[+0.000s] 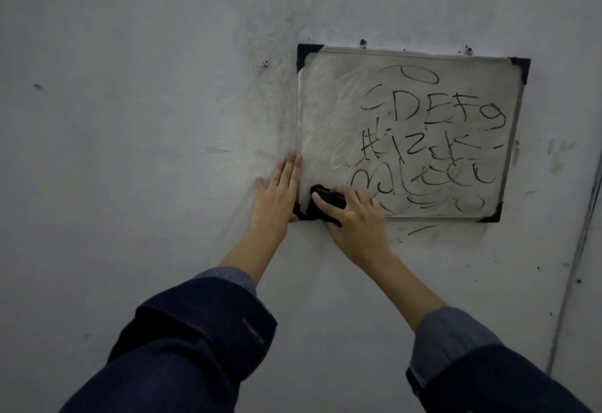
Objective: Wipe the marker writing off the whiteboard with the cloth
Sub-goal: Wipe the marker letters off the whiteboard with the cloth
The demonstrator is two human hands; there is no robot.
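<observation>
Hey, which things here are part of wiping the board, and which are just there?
Part of the job:
whiteboard
marker writing
cloth, held by the right hand
left hand, flat beside the board

Just there:
screw in the wall
cable at right

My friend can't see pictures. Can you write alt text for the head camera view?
A person's right hand presses a dark cloth on the lower left corner of a wall-mounted whiteboard, whose right side holds black marker writing. The left hand lies flat beside the board's left edge.
</observation>
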